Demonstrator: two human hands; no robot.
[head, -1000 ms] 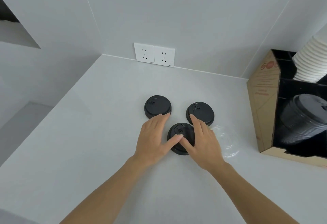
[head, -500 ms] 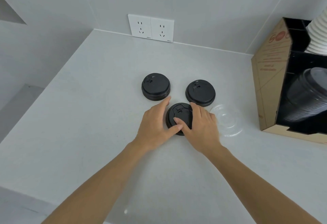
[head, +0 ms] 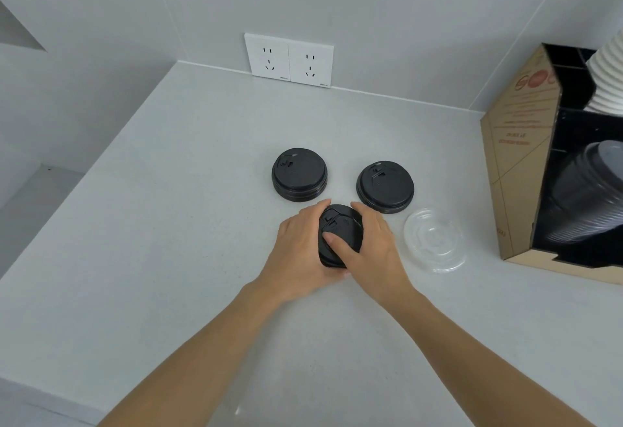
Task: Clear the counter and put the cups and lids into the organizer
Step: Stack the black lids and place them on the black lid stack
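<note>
Three stacks of black cup lids lie on the white counter (head: pixel 141 258). My left hand (head: pixel 296 254) and my right hand (head: pixel 374 248) clasp the nearest stack of black lids (head: pixel 342 227) from both sides, my right thumb on top. Beyond it sit a left stack of black lids (head: pixel 299 173) and a right stack of black lids (head: pixel 385 185). A clear plastic lid (head: pixel 435 244) lies flat to the right. The cardboard organizer (head: pixel 515 163) stands at the far right, holding a sleeve of black lids (head: pixel 586 197) and stacked white cups (head: pixel 606 79).
A double wall socket (head: pixel 289 59) sits on the back wall above the counter. The counter's left edge drops to a lower ledge (head: pixel 30 197). Walls close the corner behind and to the left.
Both hands have closed in around the nearest stack of lids, from fingertips on top to a grip on its sides. The camera has tilted, shifting the scene in the frame.
</note>
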